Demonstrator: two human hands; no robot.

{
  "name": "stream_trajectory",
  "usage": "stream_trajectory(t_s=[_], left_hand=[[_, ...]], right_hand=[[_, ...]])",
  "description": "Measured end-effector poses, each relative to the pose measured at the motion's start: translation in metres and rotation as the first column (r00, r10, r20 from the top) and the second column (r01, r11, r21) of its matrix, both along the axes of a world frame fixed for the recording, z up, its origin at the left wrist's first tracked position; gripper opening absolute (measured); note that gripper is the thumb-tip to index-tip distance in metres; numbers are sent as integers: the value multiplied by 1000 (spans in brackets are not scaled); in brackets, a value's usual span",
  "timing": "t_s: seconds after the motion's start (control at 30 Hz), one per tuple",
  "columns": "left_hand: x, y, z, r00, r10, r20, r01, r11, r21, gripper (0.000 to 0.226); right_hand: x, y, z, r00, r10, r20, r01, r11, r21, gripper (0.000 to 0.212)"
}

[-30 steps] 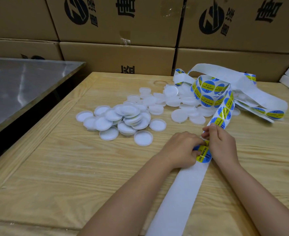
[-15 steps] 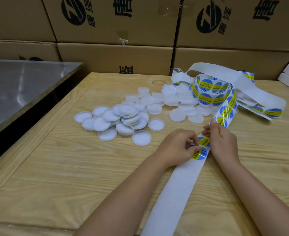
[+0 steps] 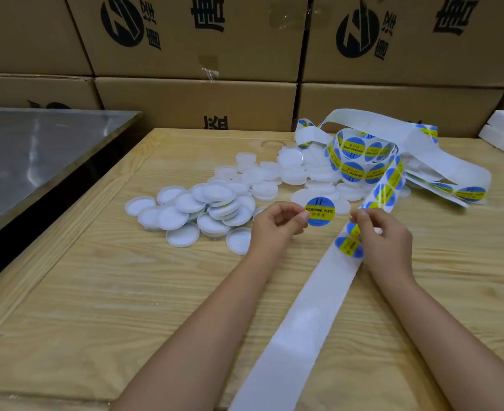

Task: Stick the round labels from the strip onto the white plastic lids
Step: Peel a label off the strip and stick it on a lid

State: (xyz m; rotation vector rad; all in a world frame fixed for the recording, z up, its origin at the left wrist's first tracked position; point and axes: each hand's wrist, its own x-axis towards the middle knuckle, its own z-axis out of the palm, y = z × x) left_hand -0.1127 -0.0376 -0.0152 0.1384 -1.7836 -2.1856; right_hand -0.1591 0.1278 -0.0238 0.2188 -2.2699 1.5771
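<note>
Left hand (image 3: 280, 222) pinches a peeled label (image 3: 319, 211) by its edge above the worktop (image 3: 102, 292), right hand (image 3: 384, 238) grips the strip (image 3: 310, 315); best to centre it over a rim-down lid (image 3: 238, 240), then press outward.

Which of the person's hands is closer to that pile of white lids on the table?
The left. The left hand, pinching a peeled round label, hangs right at the near edge of the lid pile. The right hand is farther off to the right, holding the label strip.
</note>
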Motion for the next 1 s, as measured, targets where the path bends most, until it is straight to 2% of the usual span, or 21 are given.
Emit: stream_trajectory(t_s=[0.1, 0.2, 0.33, 0.43, 0.53, 0.57, 0.63, 0.73, 0.8, 0.9, 1.0], left_hand=[[-3, 0, -2, 1000, 13, 10, -13, 999, 32, 15], [-3, 1, -2, 1000, -3, 11, 4, 1000, -26, 16], [-4, 6, -3, 1000, 6, 16, -4, 994, -108, 15], [-10, 14, -7, 999, 44, 20, -38, 967, -252, 17], [-19, 20, -8, 996, 87, 34, -73, 951, -299, 40], [-24, 18, -8, 990, 135, 31, -116, 927, -356, 46], [-33, 17, -11, 980, 198, -33, -181, 803, -568, 46], [-43, 20, -16, 954, 284, -93, -226, 479, -848, 49], [-49, 20, -20, 935, 351, -57, -170, 299, -939, 57], [-57, 18, -23, 936, 346, 70, -9, 220, -975, 61], [-60, 18, -24, 938, 339, 71, 7, 186, -983, 50]], right_hand=[[4, -6, 5, 983, 186, -5, -184, 970, -158, 8], [6, -13, 2, 963, 264, 57, -245, 942, -231, 11], [2, -13, -1, 961, 241, 133, -190, 931, -313, 14], [0, -14, -2, 965, 214, 154, -144, 917, -372, 13], [-2, -13, -3, 972, 153, 175, -61, 895, -442, 11], [-2, -12, -3, 972, 136, 190, -29, 877, -479, 10], [-3, -10, -2, 973, 115, 202, 6, 854, -520, 10], [-2, -11, -2, 976, 108, 187, 3, 859, -511, 12], [-1, -11, -2, 980, 101, 170, -4, 868, -496, 12], [0, -10, -3, 983, 93, 159, -6, 880, -475, 13], [0, -10, -3, 983, 90, 158, -7, 887, -462, 15]])
